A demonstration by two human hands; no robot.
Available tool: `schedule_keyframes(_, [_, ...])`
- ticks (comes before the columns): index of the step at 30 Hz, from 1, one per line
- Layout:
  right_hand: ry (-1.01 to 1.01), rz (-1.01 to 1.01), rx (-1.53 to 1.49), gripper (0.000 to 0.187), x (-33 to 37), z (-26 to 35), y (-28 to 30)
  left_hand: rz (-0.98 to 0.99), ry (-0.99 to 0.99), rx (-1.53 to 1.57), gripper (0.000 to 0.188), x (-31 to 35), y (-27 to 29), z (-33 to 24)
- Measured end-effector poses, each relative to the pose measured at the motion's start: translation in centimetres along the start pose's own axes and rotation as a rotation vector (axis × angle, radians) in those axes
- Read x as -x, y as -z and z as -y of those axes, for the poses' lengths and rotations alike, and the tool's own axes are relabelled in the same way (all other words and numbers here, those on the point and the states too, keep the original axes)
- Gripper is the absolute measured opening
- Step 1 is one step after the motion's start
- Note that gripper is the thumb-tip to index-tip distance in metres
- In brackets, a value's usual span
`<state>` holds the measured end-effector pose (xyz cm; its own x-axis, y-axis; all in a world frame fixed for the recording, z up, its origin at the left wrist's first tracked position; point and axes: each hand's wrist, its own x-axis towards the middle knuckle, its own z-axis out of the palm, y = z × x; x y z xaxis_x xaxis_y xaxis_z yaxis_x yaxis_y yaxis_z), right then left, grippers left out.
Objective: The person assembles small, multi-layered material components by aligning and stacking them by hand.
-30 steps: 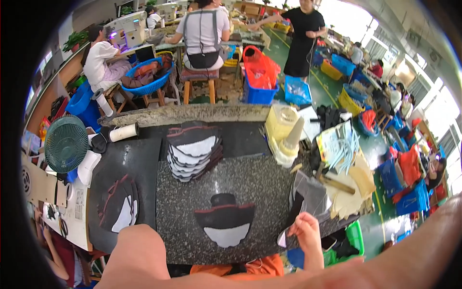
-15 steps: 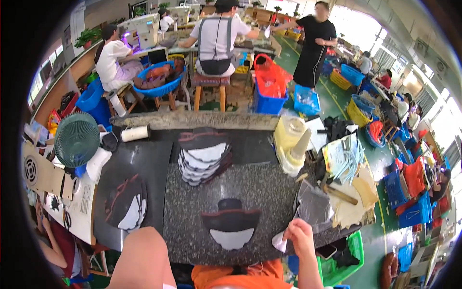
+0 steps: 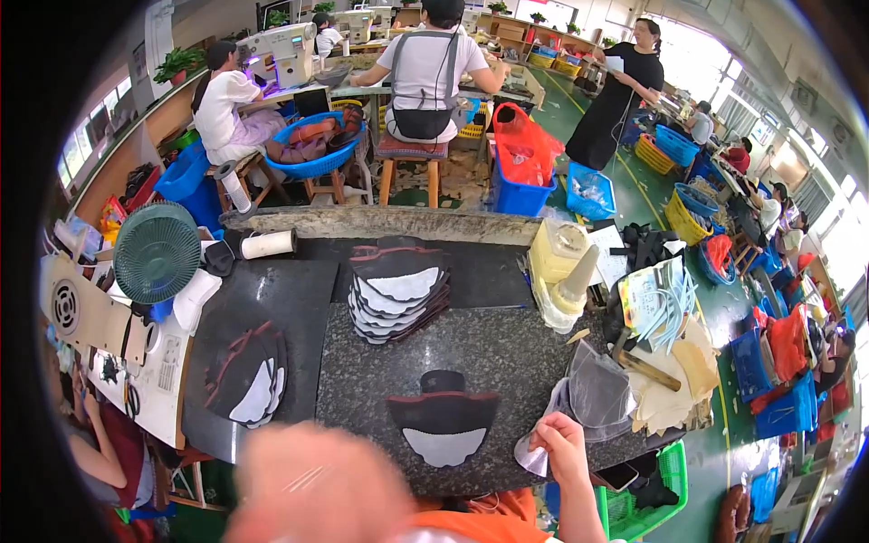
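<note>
The right hand (image 3: 558,443) is gripping a pale sheet (image 3: 531,459) between thumb and fingertips at the front right of the table (image 3: 358,389). The fingers are covering the sheet's upper corner, and glare is making its outline and material hard to read. The left hand (image 3: 317,489) is showing only as a large blur low in the view; whether it is open or closed, or holding anything, I cannot tell. A few thin bright streaks are crossing it, too smeared to identify. It is hiding part of the table's front edge, and the lower border is cutting off the forearms.

Between the hands, a black piece (image 3: 444,409) with a red band and white lower part is lying flat and fully visible. Behind it, a stack (image 3: 398,294) of similar pieces is overlapping so closely that the lower ones are showing only their edges. A smaller pile (image 3: 249,380) is resting to the left, its under layers mostly covered. Right of the right hand, clear sheets (image 3: 600,389) are overlapping, their borders hard to separate. A hammer (image 3: 650,371) is lying beyond them. Below, a green basket (image 3: 672,493) is sitting partly under the table, its dark contents indistinct.
</note>
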<state>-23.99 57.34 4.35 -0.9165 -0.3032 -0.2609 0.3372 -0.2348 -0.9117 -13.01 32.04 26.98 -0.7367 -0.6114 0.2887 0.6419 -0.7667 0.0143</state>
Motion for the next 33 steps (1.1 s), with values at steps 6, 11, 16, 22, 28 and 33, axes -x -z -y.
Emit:
schedule_keyframes(6, [0.162,0.069,0.43,0.007,0.3,-2.0,-3.7,0.413,0.561,-1.554,0.031,4.4,21.6,8.7])
schedule_keyframes(11, [0.281,0.03,0.523,0.005,-0.2,-2.2,-4.8,0.23,0.626,-1.332,0.016,5.1,23.5,9.1])
schedule_keyframes(16, [0.203,-0.01,0.377,0.007,0.3,-2.8,-4.8,0.198,0.591,-1.476,0.015,5.2,23.1,8.3])
schedule_keyframes(22, [0.249,0.014,0.536,0.017,-0.5,-2.5,-4.6,0.379,0.421,-1.589,0.017,5.6,22.3,8.4])
schedule_keyframes(28, [0.698,-0.056,0.804,0.018,0.0,-1.8,-6.5,0.186,0.322,-1.534,0.012,2.0,22.2,8.2])
schedule_keyframes(33, [0.414,-0.427,0.081,0.018,-2.8,-1.3,-10.6,0.543,-0.135,-1.713,0.013,2.7,21.1,10.6])
